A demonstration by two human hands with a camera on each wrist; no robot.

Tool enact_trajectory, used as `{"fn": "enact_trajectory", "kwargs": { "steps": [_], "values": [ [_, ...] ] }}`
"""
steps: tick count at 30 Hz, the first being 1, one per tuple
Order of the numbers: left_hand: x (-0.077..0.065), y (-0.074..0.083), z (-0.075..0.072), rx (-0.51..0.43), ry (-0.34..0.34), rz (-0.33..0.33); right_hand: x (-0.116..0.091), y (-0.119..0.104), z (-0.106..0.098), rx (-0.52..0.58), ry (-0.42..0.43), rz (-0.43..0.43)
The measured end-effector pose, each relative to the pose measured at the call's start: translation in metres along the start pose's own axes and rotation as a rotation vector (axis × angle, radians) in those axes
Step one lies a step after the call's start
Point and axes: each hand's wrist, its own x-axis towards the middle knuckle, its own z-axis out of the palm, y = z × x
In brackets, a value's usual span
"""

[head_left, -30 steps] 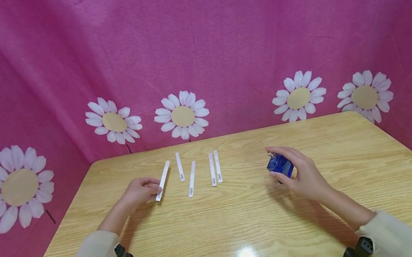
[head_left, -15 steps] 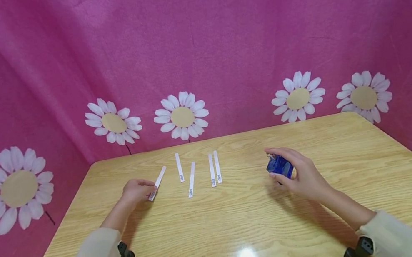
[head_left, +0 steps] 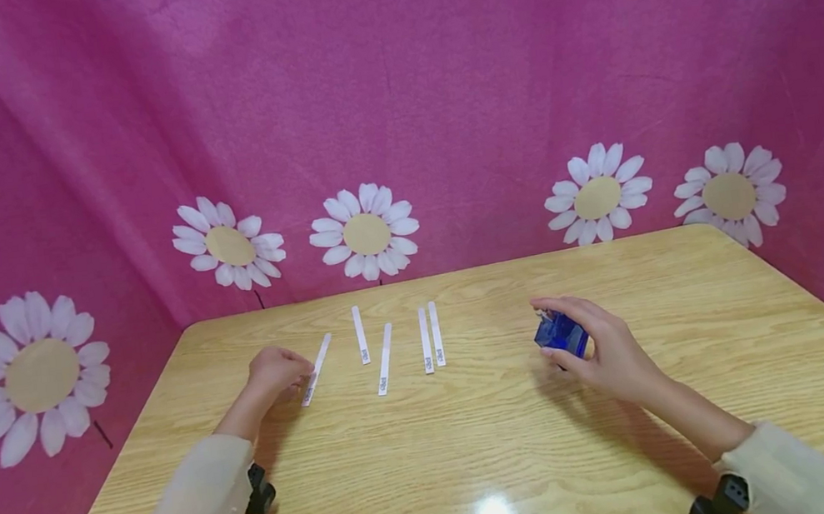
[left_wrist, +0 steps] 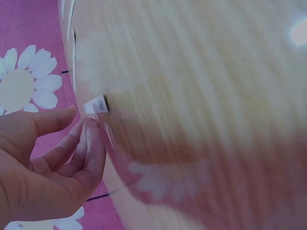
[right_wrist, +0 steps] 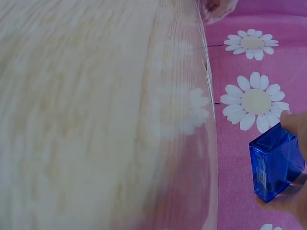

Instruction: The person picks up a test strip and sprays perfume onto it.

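Observation:
My left hand [head_left: 278, 371] is at the leftmost white paper strip [head_left: 317, 369], fingertips right beside it. In the left wrist view, the thumb stands apart from the fingers, and the printed end of the strip [left_wrist: 98, 104] shows just past the fingertips. Several similar strips, each with small dark print at the near end, lie to its right, among them a tilted one [head_left: 385, 359] and a close pair, one of them the right-hand strip [head_left: 436, 334]. My right hand [head_left: 614, 353] grips a blue glass perfume bottle [head_left: 562, 333] above the table, thumb below and index finger along its top.
The wooden table [head_left: 434, 464] has a glossy top with a bright light reflection near its front. Behind it hangs a magenta cloth [head_left: 395, 99] with large white daisies, reaching round both sides.
My left hand has brought its strip down and left onto the table, and its fingers have loosened from it. The right hand and bottle stay in place.

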Motion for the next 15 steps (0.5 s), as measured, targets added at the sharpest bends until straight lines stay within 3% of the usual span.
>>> {"fn": "enact_trajectory", "kwargs": {
  "steps": [7,12,15],
  "values": [
    [0.005,0.019,0.016,0.012,-0.001,0.052,-0.003,0.001,-0.002,-0.011,-0.018,0.018],
    [0.008,0.031,0.03,-0.045,-0.016,0.043,-0.002,-0.001,-0.003,-0.007,-0.02,0.021],
    [0.011,0.034,0.039,-0.017,-0.003,0.057,-0.001,-0.002,-0.003,0.007,-0.024,0.022]
  ]
}}
